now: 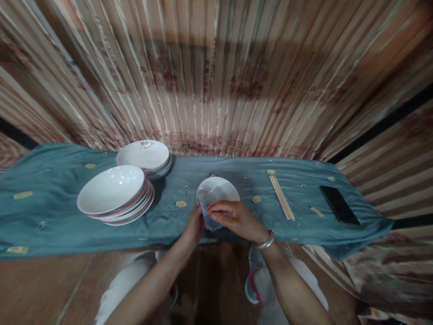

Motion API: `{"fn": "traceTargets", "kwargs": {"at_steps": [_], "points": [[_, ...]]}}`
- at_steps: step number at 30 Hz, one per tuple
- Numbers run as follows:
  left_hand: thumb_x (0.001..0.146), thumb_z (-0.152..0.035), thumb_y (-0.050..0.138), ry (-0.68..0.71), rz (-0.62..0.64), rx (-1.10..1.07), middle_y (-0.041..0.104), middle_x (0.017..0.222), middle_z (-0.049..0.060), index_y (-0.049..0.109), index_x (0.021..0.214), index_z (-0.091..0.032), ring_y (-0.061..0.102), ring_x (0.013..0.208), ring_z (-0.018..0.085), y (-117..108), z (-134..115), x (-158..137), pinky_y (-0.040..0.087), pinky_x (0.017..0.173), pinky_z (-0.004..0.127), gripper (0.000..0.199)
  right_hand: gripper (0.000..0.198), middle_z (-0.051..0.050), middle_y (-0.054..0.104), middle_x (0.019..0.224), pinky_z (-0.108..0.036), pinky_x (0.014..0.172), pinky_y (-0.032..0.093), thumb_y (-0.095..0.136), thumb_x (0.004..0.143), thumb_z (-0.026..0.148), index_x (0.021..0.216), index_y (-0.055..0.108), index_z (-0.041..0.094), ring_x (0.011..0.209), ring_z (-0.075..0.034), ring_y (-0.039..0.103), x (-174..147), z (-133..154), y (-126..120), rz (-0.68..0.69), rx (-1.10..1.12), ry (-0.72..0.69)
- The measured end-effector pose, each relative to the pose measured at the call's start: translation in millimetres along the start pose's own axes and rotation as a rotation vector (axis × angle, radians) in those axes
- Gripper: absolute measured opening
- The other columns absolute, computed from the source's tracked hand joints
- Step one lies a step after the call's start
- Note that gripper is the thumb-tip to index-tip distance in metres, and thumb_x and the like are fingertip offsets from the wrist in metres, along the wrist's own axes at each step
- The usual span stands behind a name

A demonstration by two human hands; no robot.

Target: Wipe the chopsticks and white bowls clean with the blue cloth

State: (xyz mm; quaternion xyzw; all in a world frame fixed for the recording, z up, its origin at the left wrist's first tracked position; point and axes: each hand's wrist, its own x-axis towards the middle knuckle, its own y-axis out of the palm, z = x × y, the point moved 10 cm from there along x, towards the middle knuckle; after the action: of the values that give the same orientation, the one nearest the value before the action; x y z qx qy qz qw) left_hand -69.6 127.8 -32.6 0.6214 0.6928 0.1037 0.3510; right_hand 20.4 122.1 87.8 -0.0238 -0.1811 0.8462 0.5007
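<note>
A small white bowl (pixel 221 184) is in front of me at the table's near edge, its inside facing me. My left hand (pixel 195 225) grips the bowl at its left side. A thin, pale bluish cloth (pixel 210 219) lies over the bowl's near left rim and hangs down its front. My right hand (pixel 238 220), with a silver bracelet on the wrist, is over the bowl's near rim, its bent fingers closed on the cloth. The fingertips of my left hand are hidden behind the bowl and cloth.
On the left stand a stack of white bowls with red edges (pixel 113 189) and a stack of white plates (pixel 144 155) behind it. Several chopsticks (pixel 281 197) and a black phone (pixel 340 205) lie to the right on the teal tablecloth (pixel 176 230). A pleated curtain (pixel 216 90) hangs behind.
</note>
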Motion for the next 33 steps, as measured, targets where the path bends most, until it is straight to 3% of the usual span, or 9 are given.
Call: {"fn": "traceTargets", "kwargs": {"at_steps": [5, 7, 10, 14, 19, 23, 28, 33], "points": [[0.060, -0.038, 0.075, -0.051, 0.024, -0.052, 0.073, 0.090, 0.007, 0.067, 0.087, -0.016, 0.067, 0.095, 0.028, 5, 0, -3, 0.052, 0.075, 0.033, 0.036, 0.023, -0.004, 0.071, 0.107, -0.034, 0.090, 0.049, 0.058, 0.088, 0.036, 0.102, 0.070, 0.022, 0.100, -0.019, 0.065, -6, -11, -20, -0.097, -0.136, 0.031], [0.059, -0.038, 0.076, -0.071, 0.010, -0.065, 0.073, 0.085, 0.006, 0.068, 0.085, -0.016, 0.067, 0.089, 0.027, 3, 0, -4, 0.051, 0.073, 0.032, 0.036, 0.034, -0.006, 0.069, 0.116, -0.039, 0.097, 0.047, 0.069, 0.080, 0.040, 0.111, 0.067, 0.024, 0.108, -0.022, 0.063, -10, -11, -15, -0.030, -0.248, 0.024], [0.059, -0.035, 0.076, -0.079, -0.044, -0.047, 0.070, 0.071, 0.002, 0.067, 0.077, -0.016, 0.067, 0.077, 0.022, -6, -1, -2, 0.050, 0.067, 0.029, 0.027, 0.058, -0.011, 0.061, 0.130, -0.043, 0.102, 0.043, 0.076, 0.073, 0.040, 0.125, 0.059, 0.021, 0.120, -0.027, 0.056, -18, -14, 10, 0.145, -0.430, 0.020], [0.060, -0.027, 0.075, -0.019, -0.044, -0.014, 0.068, 0.071, 0.000, 0.068, 0.086, -0.017, 0.064, 0.074, 0.019, -8, -8, -1, 0.047, 0.065, 0.025, 0.029, 0.042, -0.012, 0.064, 0.125, -0.041, 0.098, 0.045, 0.058, 0.089, 0.044, 0.122, 0.060, 0.018, 0.118, -0.026, 0.058, -22, -21, 30, 0.202, -0.604, 0.019], [0.061, -0.028, 0.073, -0.018, -0.024, 0.080, 0.070, 0.085, 0.002, 0.067, 0.101, -0.018, 0.062, 0.074, 0.017, -9, -4, -1, 0.048, 0.061, 0.025, 0.041, 0.037, -0.013, 0.069, 0.108, -0.044, 0.095, 0.047, 0.039, 0.098, 0.038, 0.099, 0.068, 0.016, 0.110, -0.027, 0.061, -17, -40, 20, 0.115, -0.849, 0.099], [0.062, -0.029, 0.072, -0.033, -0.027, 0.156, 0.070, 0.097, 0.007, 0.067, 0.107, -0.018, 0.063, 0.086, 0.022, -8, 7, -1, 0.051, 0.063, 0.027, 0.047, 0.028, -0.020, 0.059, 0.126, -0.049, 0.096, 0.047, 0.044, 0.095, 0.027, 0.106, 0.066, 0.013, 0.115, -0.031, 0.056, -13, -53, 3, -0.026, -1.001, 0.157], [0.065, -0.032, 0.072, -0.090, 0.020, 0.145, 0.070, 0.103, 0.009, 0.066, 0.112, -0.019, 0.064, 0.094, 0.026, 3, 20, -4, 0.053, 0.067, 0.030, 0.049, 0.041, -0.021, 0.045, 0.142, -0.050, 0.103, 0.045, 0.042, 0.094, 0.021, 0.133, 0.051, 0.012, 0.126, -0.030, 0.049, -9, -53, -6, -0.147, -0.870, 0.064], [0.071, -0.040, 0.073, -0.129, 0.048, 0.074, 0.067, 0.116, 0.010, 0.061, 0.121, -0.022, 0.063, 0.102, 0.026, 11, 23, -7, 0.055, 0.075, 0.034, 0.056, 0.046, -0.013, 0.036, 0.151, -0.045, 0.113, 0.035, 0.033, 0.097, 0.025, 0.142, 0.042, 0.018, 0.140, -0.023, 0.035, -6, -49, 4, -0.083, -0.542, -0.021]]}}
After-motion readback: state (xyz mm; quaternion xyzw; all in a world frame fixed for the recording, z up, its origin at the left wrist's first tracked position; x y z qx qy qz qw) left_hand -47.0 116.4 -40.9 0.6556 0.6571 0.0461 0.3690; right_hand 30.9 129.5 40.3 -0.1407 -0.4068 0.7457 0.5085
